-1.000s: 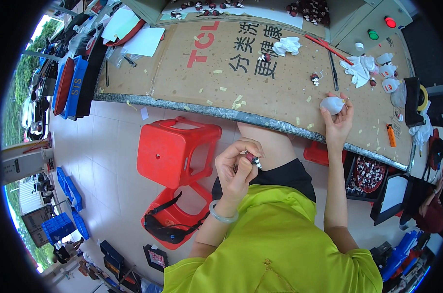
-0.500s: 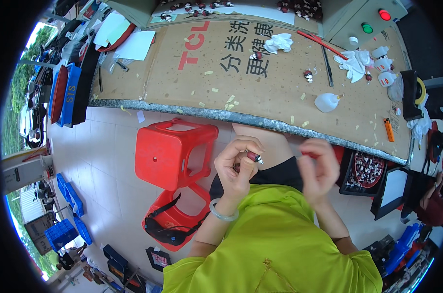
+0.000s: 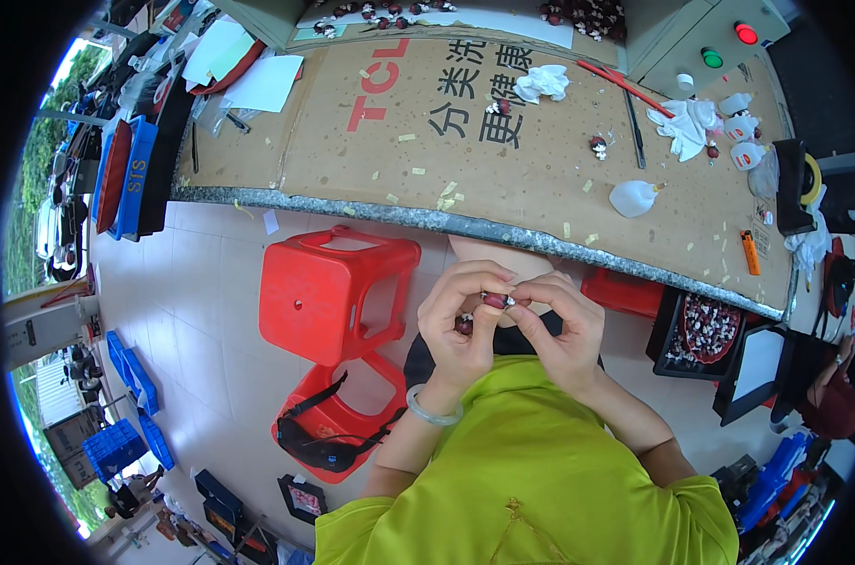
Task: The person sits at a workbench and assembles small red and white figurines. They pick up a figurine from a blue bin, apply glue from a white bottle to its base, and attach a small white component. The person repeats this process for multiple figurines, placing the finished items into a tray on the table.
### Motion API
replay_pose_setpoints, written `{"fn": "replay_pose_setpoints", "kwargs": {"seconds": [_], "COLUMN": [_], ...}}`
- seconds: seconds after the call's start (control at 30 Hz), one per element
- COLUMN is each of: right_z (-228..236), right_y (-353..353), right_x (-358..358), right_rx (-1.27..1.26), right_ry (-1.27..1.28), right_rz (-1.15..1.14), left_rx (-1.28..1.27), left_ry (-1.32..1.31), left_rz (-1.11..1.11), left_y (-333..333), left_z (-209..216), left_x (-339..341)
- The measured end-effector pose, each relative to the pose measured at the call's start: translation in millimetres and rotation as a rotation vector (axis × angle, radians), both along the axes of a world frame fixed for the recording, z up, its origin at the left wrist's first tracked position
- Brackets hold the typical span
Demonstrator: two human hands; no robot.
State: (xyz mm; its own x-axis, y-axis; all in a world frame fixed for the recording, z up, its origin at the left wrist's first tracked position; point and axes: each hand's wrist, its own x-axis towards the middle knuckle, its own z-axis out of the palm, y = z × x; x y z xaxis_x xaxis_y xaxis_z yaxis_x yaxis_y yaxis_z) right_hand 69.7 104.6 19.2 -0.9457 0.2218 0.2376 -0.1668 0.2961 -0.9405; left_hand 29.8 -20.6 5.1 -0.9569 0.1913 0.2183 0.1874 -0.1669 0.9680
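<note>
My left hand [image 3: 451, 325], with a pale bangle at its wrist, is closed round a small dark red and white figurine [image 3: 495, 299], held between thumb and index finger. A second dark red piece [image 3: 464, 325] is tucked in the curled fingers of that hand. My right hand [image 3: 569, 330] is closed in a pinch at the figurine's whitish right end. Its fingertips hide part of that end, and whether they hold anything smaller cannot be made out. Both hands are together above my lap, just in front of the workbench edge [image 3: 371, 209].
Similar figurines [image 3: 599, 147] lie on the cardboard-covered bench [image 3: 333, 169]. A white squeeze bottle [image 3: 633, 198], an orange lighter [image 3: 749, 252], a red stick [image 3: 625, 87] and crumpled tissues [image 3: 542, 83] are there too. Red stools [image 3: 305, 301] stand left; a tray of small pieces [image 3: 710, 328] sits right.
My right hand has come in from the right and now meets the figurine in my left hand. The left hand has stayed nearly in place.
</note>
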Motion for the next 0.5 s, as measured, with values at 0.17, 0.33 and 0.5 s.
{"fn": "replay_pose_setpoints", "kwargs": {"seconds": [0.17, 0.33, 0.5], "right_z": [-3.2, -3.1, -1.3], "right_y": [-1.0, -0.6, 0.4], "right_x": [-0.8, -1.8, -1.7], "right_rx": [-0.011, -0.004, 0.014], "right_ry": [-0.006, -0.012, -0.004], "right_rz": [-0.02, -0.024, -0.037], "left_rx": [0.021, 0.041, 0.08], "left_ry": [-0.004, -0.064, -0.117], "left_rz": [0.003, -0.018, -0.058], "left_y": [0.4, -1.1, -2.1], "left_z": [-2.9, -4.2, -5.2], "left_x": [-1.3, -1.3, -2.7]}}
